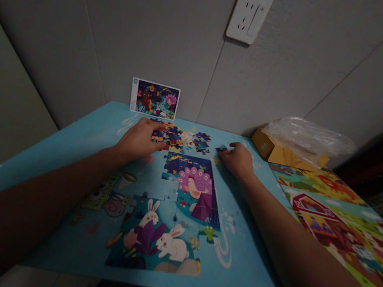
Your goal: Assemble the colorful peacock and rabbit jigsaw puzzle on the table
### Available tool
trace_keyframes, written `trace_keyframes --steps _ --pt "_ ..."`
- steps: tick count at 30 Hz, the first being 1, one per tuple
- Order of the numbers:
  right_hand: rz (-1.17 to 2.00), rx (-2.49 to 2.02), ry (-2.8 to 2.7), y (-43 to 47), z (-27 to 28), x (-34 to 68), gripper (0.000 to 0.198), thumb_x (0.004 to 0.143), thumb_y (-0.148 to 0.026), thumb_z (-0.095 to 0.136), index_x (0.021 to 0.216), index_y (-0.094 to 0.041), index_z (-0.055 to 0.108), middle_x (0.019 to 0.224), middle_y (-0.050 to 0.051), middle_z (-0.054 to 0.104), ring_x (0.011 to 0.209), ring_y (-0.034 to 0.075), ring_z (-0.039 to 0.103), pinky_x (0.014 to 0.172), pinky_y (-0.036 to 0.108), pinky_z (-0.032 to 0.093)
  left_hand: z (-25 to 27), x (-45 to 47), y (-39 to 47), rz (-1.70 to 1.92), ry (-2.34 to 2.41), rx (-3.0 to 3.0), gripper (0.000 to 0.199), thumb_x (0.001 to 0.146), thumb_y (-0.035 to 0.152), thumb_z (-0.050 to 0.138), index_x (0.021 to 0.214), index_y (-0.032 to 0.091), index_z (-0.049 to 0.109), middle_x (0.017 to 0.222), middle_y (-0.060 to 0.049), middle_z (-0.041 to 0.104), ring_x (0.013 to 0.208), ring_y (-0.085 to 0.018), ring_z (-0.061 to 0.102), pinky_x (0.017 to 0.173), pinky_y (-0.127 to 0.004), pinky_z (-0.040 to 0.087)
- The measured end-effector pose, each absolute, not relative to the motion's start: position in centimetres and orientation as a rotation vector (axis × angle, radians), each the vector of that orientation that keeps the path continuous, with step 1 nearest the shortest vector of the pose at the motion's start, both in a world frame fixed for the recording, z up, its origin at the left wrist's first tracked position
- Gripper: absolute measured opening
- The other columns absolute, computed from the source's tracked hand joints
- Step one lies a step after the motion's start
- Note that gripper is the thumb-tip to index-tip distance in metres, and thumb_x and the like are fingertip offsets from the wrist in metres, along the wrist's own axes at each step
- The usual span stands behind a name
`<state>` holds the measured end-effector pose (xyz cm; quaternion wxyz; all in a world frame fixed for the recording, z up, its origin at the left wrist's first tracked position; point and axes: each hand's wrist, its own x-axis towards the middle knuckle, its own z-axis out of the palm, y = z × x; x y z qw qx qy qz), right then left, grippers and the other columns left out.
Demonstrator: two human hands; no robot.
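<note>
A partly joined jigsaw puzzle (193,188) lies on the blue table, showing white rabbits and a purple peacock. Beyond it is a heap of loose puzzle pieces (174,135). My left hand (143,138) rests at the heap's left side, thumb and fingers apart and touching pieces. My right hand (239,160) is to the right of the heap, low over the table, its fingers closed on a dark blue puzzle piece (220,149). A few more loose pieces (202,141) lie between my hands.
A picture card (156,100) leans against the wall behind the heap. At the back right stands a yellow box (285,152) with a clear plastic bag (306,136) on it. A colourful farm picture (340,222) covers the right side. A socket (249,17) is on the wall.
</note>
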<state>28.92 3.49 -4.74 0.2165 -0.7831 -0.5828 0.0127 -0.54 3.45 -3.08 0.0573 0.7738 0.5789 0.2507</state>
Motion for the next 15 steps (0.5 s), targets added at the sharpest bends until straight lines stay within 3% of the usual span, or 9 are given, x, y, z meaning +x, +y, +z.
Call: trace_keyframes --steps 2,6,9,11,15 --pt "0.134 -2.106 -1.545 3.6 -4.4 29.1 0.053 0.079 -0.029 0.071 0.127 -0.008 0.061 0.107 0.018 0.073 0.102 0.029 0.067 0.085 0.035 0.048 -3.0 -0.4 3.4 0.881 1.619 2.407 0.052 0.080 0.038 0.071 0.126 0.014 0.066 0.128 -0.014 0.061 0.119 -0.027 0.058 0.108 -0.038 0.044" --pt "0.372 -1.733 -1.424 3.2 -3.7 28.2 0.031 0.079 -0.025 0.065 0.106 -0.010 0.068 0.085 0.009 0.071 0.075 0.020 0.066 0.068 0.030 0.048 -3.1 0.2 2.7 0.964 1.279 2.490 0.051 0.084 0.036 0.066 0.131 0.015 0.061 0.124 -0.010 0.066 0.116 -0.024 0.060 0.105 -0.039 0.046" --pt "0.679 -1.338 -1.346 1.9 -3.5 25.8 0.029 0.078 -0.033 0.065 0.099 -0.013 0.066 0.073 0.002 0.064 0.062 0.014 0.060 0.057 0.026 0.047 -3.4 0.9 2.0 0.917 1.125 2.422 0.067 0.083 0.036 0.069 0.144 0.015 0.049 0.118 -0.009 0.070 0.095 -0.019 0.065 0.091 -0.033 0.052" --pt "0.839 -1.133 -1.355 0.9 -3.6 23.9 0.034 0.073 -0.040 0.070 0.097 -0.016 0.064 0.076 0.000 0.062 0.063 0.013 0.059 0.058 0.026 0.049 -3.6 1.4 1.4 0.872 1.094 2.385 0.078 0.080 0.039 0.073 0.149 0.016 0.043 0.113 -0.008 0.072 0.075 -0.014 0.063 0.080 -0.029 0.053" --pt "0.991 -0.984 -1.459 -0.5 -4.1 21.6 0.038 0.071 -0.046 0.073 0.097 -0.020 0.062 0.072 -0.003 0.055 0.064 0.012 0.055 0.061 0.026 0.049 -3.9 1.9 0.9 0.790 1.050 2.401 0.068 0.075 0.036 0.078 0.137 0.015 0.056 0.077 0.001 0.069 0.055 -0.010 0.054 0.064 -0.024 0.046"
